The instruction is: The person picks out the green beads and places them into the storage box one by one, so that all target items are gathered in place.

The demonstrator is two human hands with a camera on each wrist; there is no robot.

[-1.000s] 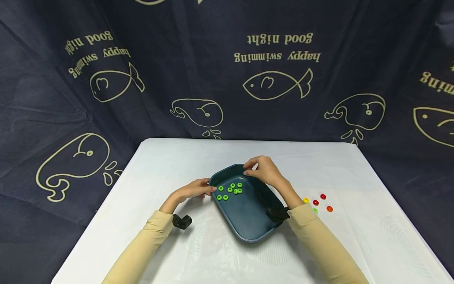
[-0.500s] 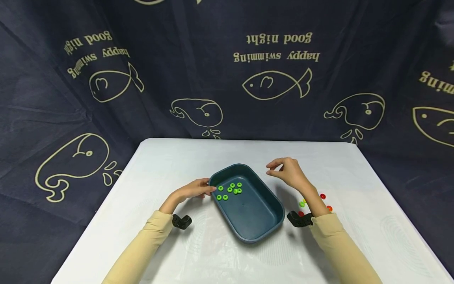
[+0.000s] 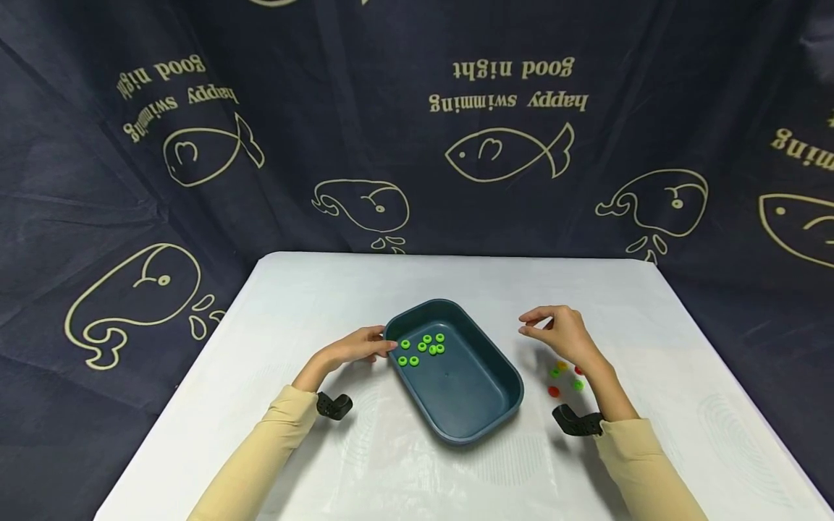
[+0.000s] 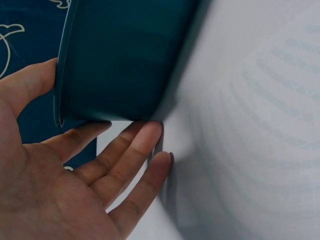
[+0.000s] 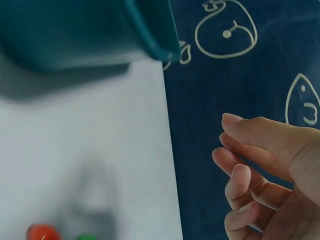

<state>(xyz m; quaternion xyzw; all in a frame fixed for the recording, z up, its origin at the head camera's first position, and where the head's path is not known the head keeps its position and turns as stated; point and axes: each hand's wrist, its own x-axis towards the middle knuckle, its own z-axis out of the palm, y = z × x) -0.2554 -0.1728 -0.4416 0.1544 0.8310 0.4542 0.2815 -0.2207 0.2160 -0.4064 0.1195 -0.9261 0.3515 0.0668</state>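
A dark blue-green plastic bin (image 3: 449, 401) stands slanted on the table. Several small green rings (image 3: 414, 361) lie inside it, toward its far left end. My left hand (image 3: 352, 347) holds the bin's left side, the thumb at the rim and the fingers against the outer wall, as the left wrist view shows. To the right of the bin, my right hand (image 3: 563, 334) is raised above the table. Its fingers (image 5: 239, 180) are loosely bent and nothing shows between them. Below that hand lie loose rings: a red ring (image 3: 554, 391), a green ring (image 3: 578, 385) and a yellow one (image 3: 562, 366).
The white-covered table (image 3: 326, 289) reaches back to a dark blue curtain (image 3: 417, 130) printed with fish and whales. A black wrist camera (image 3: 576, 421) is strapped on each wrist. The right forearm may hide more rings.
My right hand has moved from over the bin's far end out to the right, above the loose rings. The left hand and the bin have stayed in place.
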